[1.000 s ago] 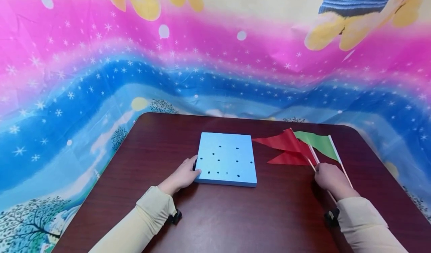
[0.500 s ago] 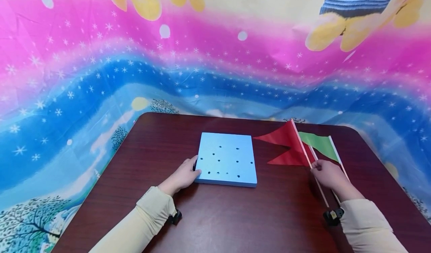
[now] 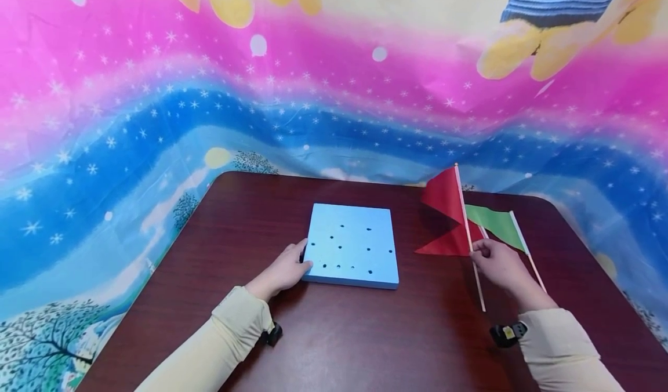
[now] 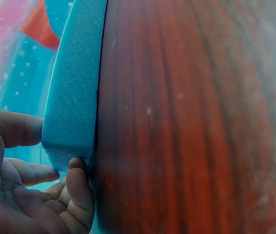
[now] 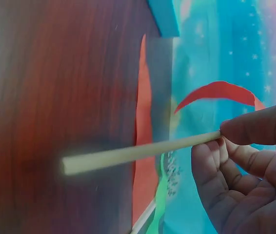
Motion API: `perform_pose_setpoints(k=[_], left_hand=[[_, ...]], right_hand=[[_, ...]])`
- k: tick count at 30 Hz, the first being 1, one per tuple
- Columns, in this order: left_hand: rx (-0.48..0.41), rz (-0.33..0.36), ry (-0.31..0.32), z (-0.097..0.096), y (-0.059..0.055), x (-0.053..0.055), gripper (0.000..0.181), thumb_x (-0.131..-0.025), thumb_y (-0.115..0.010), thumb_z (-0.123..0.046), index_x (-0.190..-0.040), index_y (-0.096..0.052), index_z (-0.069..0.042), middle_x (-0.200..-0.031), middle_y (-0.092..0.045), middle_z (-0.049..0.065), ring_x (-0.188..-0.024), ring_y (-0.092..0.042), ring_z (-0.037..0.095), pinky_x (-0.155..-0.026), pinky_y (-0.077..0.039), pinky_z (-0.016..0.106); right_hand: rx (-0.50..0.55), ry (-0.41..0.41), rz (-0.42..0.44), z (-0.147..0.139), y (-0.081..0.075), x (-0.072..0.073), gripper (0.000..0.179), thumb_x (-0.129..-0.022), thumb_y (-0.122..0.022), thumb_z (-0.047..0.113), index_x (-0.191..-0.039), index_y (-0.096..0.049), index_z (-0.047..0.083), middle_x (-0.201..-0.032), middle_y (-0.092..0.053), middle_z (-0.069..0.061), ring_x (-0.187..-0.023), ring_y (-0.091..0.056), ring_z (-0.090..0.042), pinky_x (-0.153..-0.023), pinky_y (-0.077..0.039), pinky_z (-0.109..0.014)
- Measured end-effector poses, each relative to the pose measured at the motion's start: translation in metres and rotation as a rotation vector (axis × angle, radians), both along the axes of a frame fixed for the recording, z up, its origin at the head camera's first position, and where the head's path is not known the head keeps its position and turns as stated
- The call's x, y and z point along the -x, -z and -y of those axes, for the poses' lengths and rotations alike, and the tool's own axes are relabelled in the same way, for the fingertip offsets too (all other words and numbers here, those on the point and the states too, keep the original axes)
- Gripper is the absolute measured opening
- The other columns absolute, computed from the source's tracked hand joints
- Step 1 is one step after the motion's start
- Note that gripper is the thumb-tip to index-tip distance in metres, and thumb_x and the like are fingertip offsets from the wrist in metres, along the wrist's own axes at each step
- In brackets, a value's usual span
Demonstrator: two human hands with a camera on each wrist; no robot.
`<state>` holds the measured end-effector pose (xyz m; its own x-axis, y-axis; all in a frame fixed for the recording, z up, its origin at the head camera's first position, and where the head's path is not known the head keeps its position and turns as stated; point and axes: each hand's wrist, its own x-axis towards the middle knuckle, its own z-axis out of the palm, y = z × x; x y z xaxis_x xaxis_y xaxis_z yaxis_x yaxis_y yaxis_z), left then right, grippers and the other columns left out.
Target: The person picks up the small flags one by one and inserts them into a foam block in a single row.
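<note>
My right hand pinches the thin wooden stick of a red flag between thumb and fingers. The flag stands nearly upright, its lower stick end pointing down toward the table in the right wrist view. Underneath lie a second red flag and a green flag on a white stick. A square light-blue board with several small holes lies flat in the middle. My left hand holds its left edge, thumb at the top and curled fingers against the side.
The dark red-brown wooden table fills the lower view. A colourful printed cloth hangs close behind its far edge. Black wrist cameras sit at both sleeves.
My right hand has lifted one red flag off the others, turned it upright and moved it slightly left. The left hand and board have stayed in place.
</note>
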<state>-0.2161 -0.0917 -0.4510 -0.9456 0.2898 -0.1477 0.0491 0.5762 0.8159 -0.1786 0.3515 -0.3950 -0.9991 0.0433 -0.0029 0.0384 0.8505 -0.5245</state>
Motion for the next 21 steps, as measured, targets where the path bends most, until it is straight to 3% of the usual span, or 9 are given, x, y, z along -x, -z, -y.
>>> perform_pose_setpoints(k=[8,15,21], left_hand=[[0.003,0.015,-0.003,-0.001,-0.002,0.000,0.064,-0.105,-0.055,-0.008,-0.161,-0.026,0.003,-0.163,-0.023,0.032,-0.151,-0.024,0.043,-0.117,-0.027,0.058],[-0.004,0.021,-0.009,-0.001,-0.001,-0.001,0.065,-0.105,-0.055,-0.008,-0.161,-0.026,0.003,-0.163,-0.022,0.033,-0.151,-0.022,0.044,-0.117,-0.027,0.059],[-0.010,0.023,-0.012,0.001,-0.001,-0.001,0.065,-0.105,-0.056,-0.008,-0.162,-0.025,0.003,-0.164,-0.020,0.033,-0.151,-0.020,0.045,-0.117,-0.026,0.059]], right_hand=[[0.075,-0.013,-0.030,0.023,-0.006,0.003,0.023,-0.104,-0.057,0.011,-0.113,-0.060,-0.010,-0.090,-0.066,-0.014,-0.079,-0.063,-0.025,-0.069,-0.052,-0.037],[0.296,-0.005,0.004,0.040,-0.005,0.008,0.029,-0.106,-0.056,0.011,-0.122,-0.056,-0.014,-0.105,-0.063,-0.023,-0.092,-0.070,-0.032,-0.080,-0.060,-0.041],[0.388,-0.011,-0.005,0.052,-0.005,0.012,0.030,-0.105,-0.056,0.008,-0.124,-0.054,-0.016,-0.102,-0.061,-0.019,-0.087,-0.067,-0.021,-0.080,-0.060,-0.036]])
